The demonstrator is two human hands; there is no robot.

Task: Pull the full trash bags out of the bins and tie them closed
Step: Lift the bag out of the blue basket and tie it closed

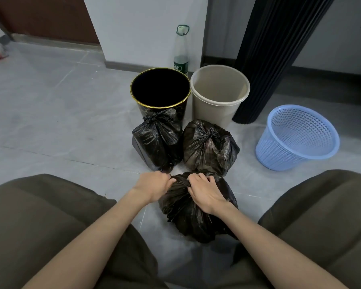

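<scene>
The person was crouched on the grey floor, olive-trousered knees out at 8 and 4 o'clock. The third trash bag, black and stuffed, sat on the floor right between the knees, about 6 o'clock of the two bags already done. Both hands were on its top. The left hand had its fingers curled and pinching the bunched plastic from the 9 o'clock side. The right hand lay over the top from 3 o'clock, fingers dug into the gathered neck. Couldn't tell whether a knot was in there, since the hands covered it.

Just past the hands, at 11 o'clock, stood a knotted black bag, and at 1 o'clock a second knotted bag, the two side by side and almost touching. Behind them were the bins, no liners in any of them. The black bin with a gold rim stood directly behind the left bag, and the beige bin stood beside it behind the right one. A blue mesh basket sat off at 2 o'clock, tilted, well apart from the bags.

A tall clear bottle with a green label stood against the wall at 12 o'clock, behind the gap between the two bins. A black ribbed panel ran up at 1 o'clock.
</scene>
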